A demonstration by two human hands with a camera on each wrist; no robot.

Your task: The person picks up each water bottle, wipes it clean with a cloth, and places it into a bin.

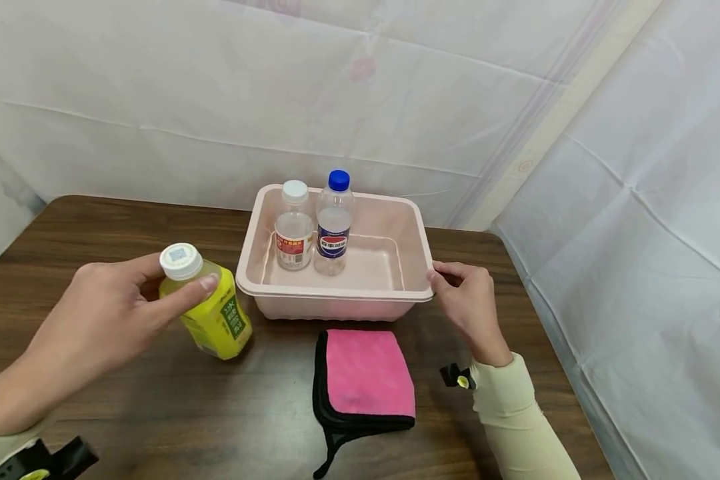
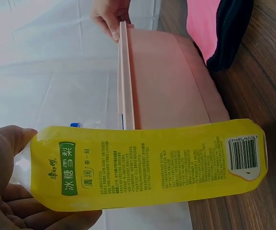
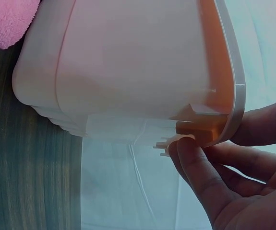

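My left hand [image 1: 117, 300] grips a bottle with a yellow label [image 1: 219, 310] and white cap near its top, just left of a pale pink plastic basin [image 1: 336, 293]. The left wrist view shows the label's printed side and barcode on this bottle [image 2: 147, 167]. With thumb and fingers, my right hand [image 1: 465, 303] pinches the basin's right rim; in the right wrist view the fingertips [image 3: 190, 148] curl under that rim. Inside the basin stand a clear bottle with a white cap [image 1: 294, 230] and a clear bottle with a blue cap [image 1: 334, 227], both upright on its left side.
A folded pink cloth [image 1: 369, 373] with black edging and a loop lies in front of the basin on the dark wooden table [image 1: 216, 413]. White sheeting [image 1: 216, 87] hangs behind the table and along its right side.
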